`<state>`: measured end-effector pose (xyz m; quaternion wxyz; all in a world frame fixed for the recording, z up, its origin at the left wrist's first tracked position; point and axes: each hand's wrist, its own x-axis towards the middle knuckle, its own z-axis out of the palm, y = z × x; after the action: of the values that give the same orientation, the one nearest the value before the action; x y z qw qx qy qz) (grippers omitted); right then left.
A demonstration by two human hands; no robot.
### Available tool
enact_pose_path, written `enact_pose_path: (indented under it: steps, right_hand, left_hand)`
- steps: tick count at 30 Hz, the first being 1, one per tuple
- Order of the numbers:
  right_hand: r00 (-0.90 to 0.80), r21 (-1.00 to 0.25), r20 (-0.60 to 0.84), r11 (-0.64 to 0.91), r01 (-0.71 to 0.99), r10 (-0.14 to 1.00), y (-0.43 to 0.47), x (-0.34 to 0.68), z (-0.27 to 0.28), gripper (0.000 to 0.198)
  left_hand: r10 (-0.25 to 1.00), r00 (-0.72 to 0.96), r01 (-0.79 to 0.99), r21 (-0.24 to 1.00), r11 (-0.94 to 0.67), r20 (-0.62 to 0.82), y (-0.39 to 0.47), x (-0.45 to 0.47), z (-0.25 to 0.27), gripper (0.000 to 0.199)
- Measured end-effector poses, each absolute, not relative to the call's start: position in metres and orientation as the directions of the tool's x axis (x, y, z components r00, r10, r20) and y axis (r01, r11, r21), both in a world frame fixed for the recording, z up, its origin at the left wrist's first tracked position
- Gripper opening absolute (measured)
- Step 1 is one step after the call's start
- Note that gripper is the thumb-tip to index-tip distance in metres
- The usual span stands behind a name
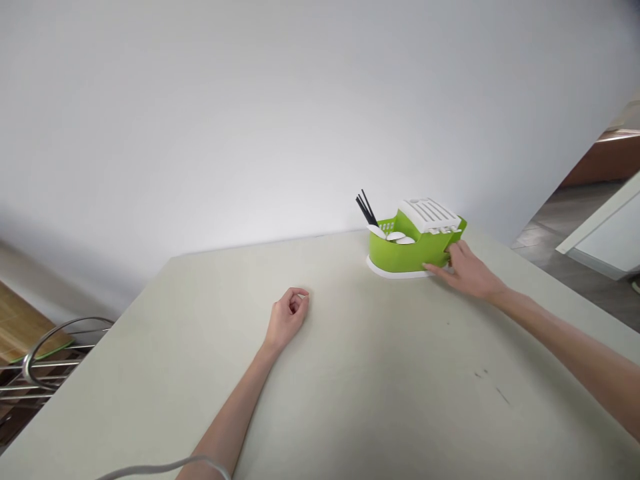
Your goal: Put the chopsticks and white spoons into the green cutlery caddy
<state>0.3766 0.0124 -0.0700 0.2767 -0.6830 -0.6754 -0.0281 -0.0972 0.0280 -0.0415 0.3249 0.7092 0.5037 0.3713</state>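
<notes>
Loosely curled, empty, left hand (289,315) rests on surface (350,373); right hand (467,270) fingers grip green cutlery caddy (407,248), which could tip, spilling black chopsticks (367,208) beyond them.

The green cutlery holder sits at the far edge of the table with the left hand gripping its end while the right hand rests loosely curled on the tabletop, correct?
Not quite: the hands are swapped. The head view shows the right hand on the end of the green cutlery holder, while the left hand rests loosely curled on the table.
</notes>
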Motion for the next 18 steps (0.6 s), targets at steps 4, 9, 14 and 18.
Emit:
enact_pose_path:
  steps: [4,9,14,18]
  right_hand:
    - [0.16,-0.367,0.338,-0.027,0.93,0.927,0.011,0.397,-0.07,0.062]
    - [0.19,-0.385,0.31,-0.06,0.921,0.931,0.008,0.412,-0.066,0.06]
    - [0.216,-0.401,0.309,-0.078,0.913,0.926,-0.005,0.403,-0.071,0.059]
    - [0.343,-0.573,0.43,-0.042,0.819,0.835,-0.026,0.37,-0.085,0.09]
  left_hand:
    - [0.954,0.223,0.477,0.83,-0.288,0.202,0.03,-0.112,-0.044,0.025]
    - [0.951,0.234,0.475,0.83,-0.292,0.201,0.034,-0.127,-0.046,0.026]
    - [0.956,0.227,0.468,0.84,-0.273,0.185,0.035,-0.132,-0.048,0.026]
    - [0.956,0.225,0.466,0.842,-0.274,0.186,0.035,-0.132,-0.048,0.026]
